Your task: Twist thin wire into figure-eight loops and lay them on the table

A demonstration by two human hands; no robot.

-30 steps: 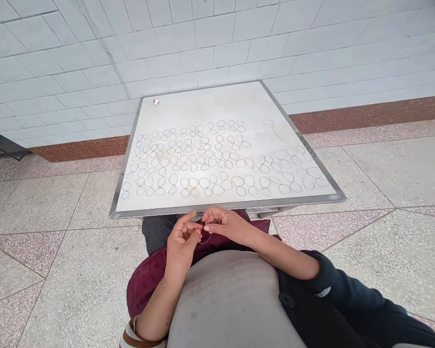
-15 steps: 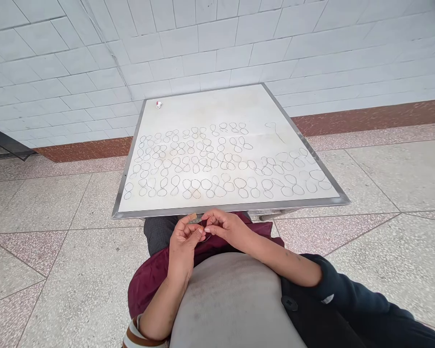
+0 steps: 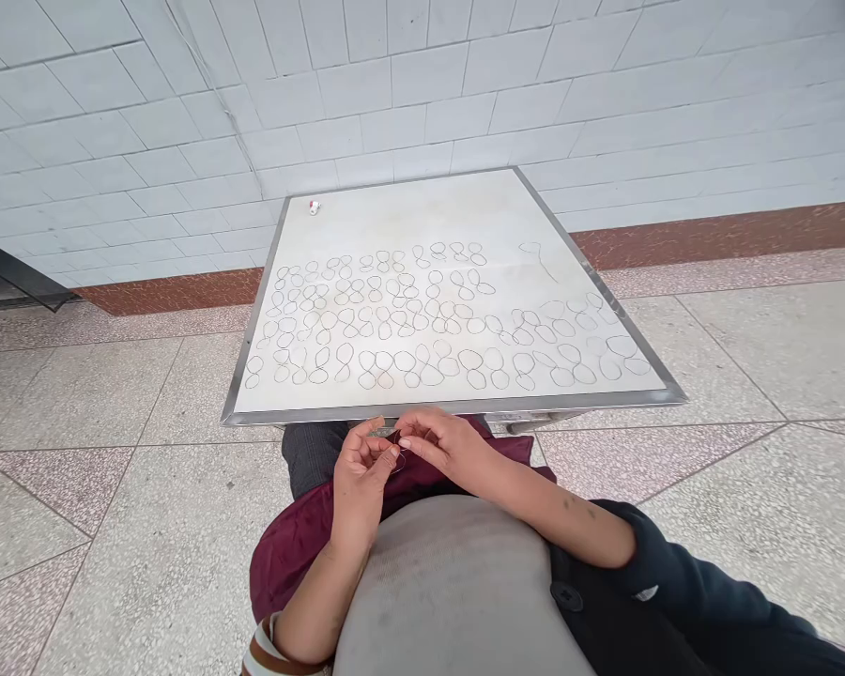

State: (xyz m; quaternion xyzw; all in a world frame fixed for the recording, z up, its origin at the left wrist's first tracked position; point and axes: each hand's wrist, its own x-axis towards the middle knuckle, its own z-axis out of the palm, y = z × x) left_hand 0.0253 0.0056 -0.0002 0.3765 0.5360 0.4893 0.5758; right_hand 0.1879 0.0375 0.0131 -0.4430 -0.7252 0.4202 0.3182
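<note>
Head view — left hand (image 3: 361, 467), right hand (image 3: 445, 445) pinching thin wire loop (image 3: 398, 459) — fingertips (image 3: 403, 443) hide narrow grip.

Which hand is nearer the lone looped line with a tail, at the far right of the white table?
The right hand is nearer: the looped line lies ahead of it and to its right, across the white table top. The left hand is farther left of the line.

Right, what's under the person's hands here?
A dark red cloth lies below the left hand and right hand, with a thin wire loop at the fingertips. The fingers hide any part of the wire they hold.
</note>
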